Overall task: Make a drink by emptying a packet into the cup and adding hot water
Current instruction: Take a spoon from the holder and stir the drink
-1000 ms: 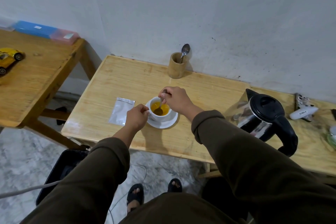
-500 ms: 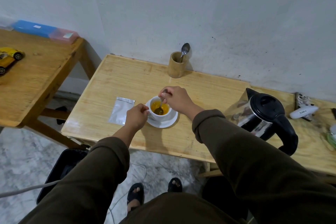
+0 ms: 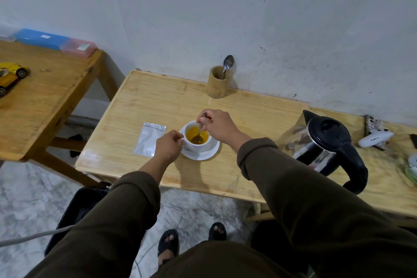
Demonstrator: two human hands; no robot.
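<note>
A white cup (image 3: 198,145) of yellow-orange liquid stands on a white saucer (image 3: 203,155) on the light wooden table (image 3: 158,101). My left hand (image 3: 169,148) pinches the cup's handle on its left side. My right hand (image 3: 217,126) holds a metal spoon (image 3: 199,134) whose bowl is down in the liquid. A silver packet (image 3: 150,139) lies flat on the table just left of the cup, partly behind my left hand. The steel and black kettle (image 3: 327,146) stands to the right of the cup, lid shut.
A bamboo holder (image 3: 218,82) with another spoon stands at the back by the wall. Small items including a white gadget (image 3: 374,139) lie at the far right. A second wooden table (image 3: 33,101) at the left carries a yellow toy car (image 3: 10,75) and coloured boxes. A black bin (image 3: 76,210) sits on the floor.
My right hand has shifted slightly with the spoon inside the cup. My left hand stays on the handle, and the cup has not moved.
</note>
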